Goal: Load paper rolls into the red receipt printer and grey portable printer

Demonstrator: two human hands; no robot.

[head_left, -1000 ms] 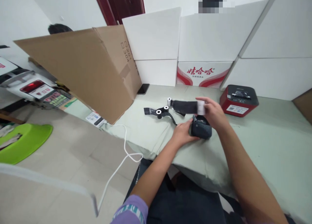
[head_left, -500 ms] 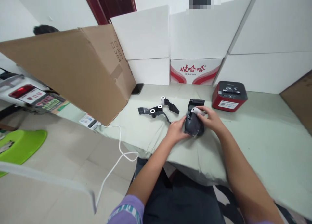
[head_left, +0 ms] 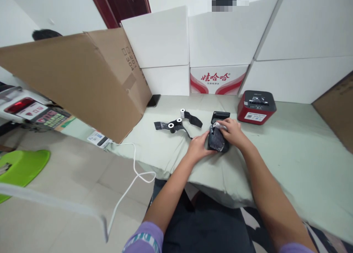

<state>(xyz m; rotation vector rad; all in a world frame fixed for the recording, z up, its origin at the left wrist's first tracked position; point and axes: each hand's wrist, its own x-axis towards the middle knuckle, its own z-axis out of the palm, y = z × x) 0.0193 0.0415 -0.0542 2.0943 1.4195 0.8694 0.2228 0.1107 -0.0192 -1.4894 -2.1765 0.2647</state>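
Head cam: your L hand (head_left: 197,147) is curled around the L side of the printer (head_left: 210,142), bracing it on the cloth (head_left: 275,157) near the table's front edge. Your R hand (head_left: 234,131) pinches the white roll (head_left: 216,125) at the printer's mouth, w/ the dark strip (head_left: 220,141) lying over the body. Lid (head_left: 221,115) is up at the back. Can't tell if the roll is fully seated; lid not shut. Three other rolls (head_left: 171,126) w/ dark strips lie L of the printer, apart from it. Red box (head_left: 255,108) sits beyond, to the R.

Vs 1 s ago: roll was held up over the printer, strip stretched out L. Vs 0.5 s ago: roll's closer in at the mouth, strip flatter. L hand grip approx same; other rolls look unmoved.
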